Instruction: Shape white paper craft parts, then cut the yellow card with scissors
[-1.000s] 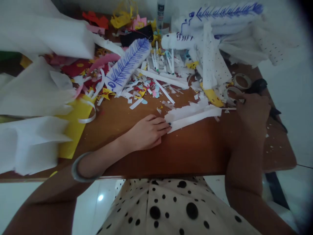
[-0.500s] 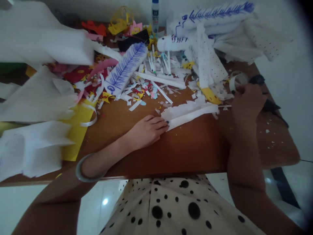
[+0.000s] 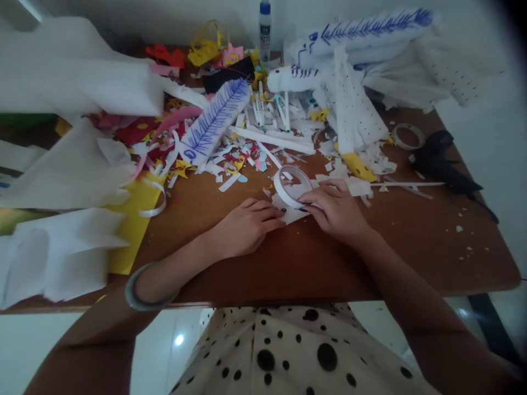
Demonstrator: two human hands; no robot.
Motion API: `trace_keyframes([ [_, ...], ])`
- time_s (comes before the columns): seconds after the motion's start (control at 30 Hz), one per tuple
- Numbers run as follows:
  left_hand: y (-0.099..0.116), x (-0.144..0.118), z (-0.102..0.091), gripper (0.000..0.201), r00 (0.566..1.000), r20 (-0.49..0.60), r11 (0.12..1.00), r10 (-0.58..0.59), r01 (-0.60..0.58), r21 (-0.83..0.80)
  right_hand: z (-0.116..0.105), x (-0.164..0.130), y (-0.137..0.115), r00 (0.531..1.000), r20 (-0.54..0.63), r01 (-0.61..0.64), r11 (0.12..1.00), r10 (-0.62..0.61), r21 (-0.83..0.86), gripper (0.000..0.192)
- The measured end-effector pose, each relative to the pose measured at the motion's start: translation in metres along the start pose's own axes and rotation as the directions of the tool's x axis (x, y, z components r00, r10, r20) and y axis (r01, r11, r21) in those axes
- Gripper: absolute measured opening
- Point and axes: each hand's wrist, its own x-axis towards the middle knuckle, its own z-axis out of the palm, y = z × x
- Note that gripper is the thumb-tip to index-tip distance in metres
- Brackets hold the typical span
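My left hand point(image 3: 251, 227) lies on the wooden table with its fingers stretched out. Its fingertips rest on the left end of a torn strip of white paper point(image 3: 297, 216). Between the thumb and fingers of my right hand point(image 3: 340, 213) is a roll of white tape point(image 3: 282, 191), tilted over the paper just beyond the left fingertips. The roll and the right hand cover much of the paper strip.
Paper scraps point(image 3: 236, 159) and several white pens lie behind the hands, with a glue bottle point(image 3: 265, 35) upright at the back. A second tape roll point(image 3: 407, 147) and a black object point(image 3: 438, 162) sit at right. White sheets point(image 3: 61, 164) and yellow paper point(image 3: 140, 230) fill the left.
My right hand has come from the table's right side to the middle, bringing a tape roll over the paper. Another roll is visible where it was. My left hand stays on the paper.
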Motion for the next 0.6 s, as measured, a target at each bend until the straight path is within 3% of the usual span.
trace_keyframes([
  [0.13, -0.002, -0.001, 0.0, 0.029, 0.981, -0.173, 0.994, -0.091, 0.079, -0.073, -0.005, 0.0, 0.001, 0.998, -0.055, -0.02, 1.0, 0.021, 0.008, 0.01],
  [0.23, -0.003, -0.002, -0.003, 0.036, 0.906, -0.381, 0.97, -0.187, 0.108, -0.218, -0.006, -0.001, -0.001, 0.998, -0.067, -0.013, 1.0, 0.014, 0.009, 0.01],
  [0.3, -0.001, -0.002, -0.006, 0.045, 0.864, -0.442, 0.942, -0.241, 0.1, -0.319, -0.005, -0.001, -0.003, 0.998, -0.052, -0.025, 1.0, 0.026, 0.015, 0.01],
  [0.6, 0.009, 0.001, -0.007, 0.06, 0.919, -0.279, 0.832, -0.277, 0.085, -0.548, -0.001, -0.002, -0.007, 0.998, -0.026, -0.063, 0.997, 0.065, 0.042, 0.01],
])
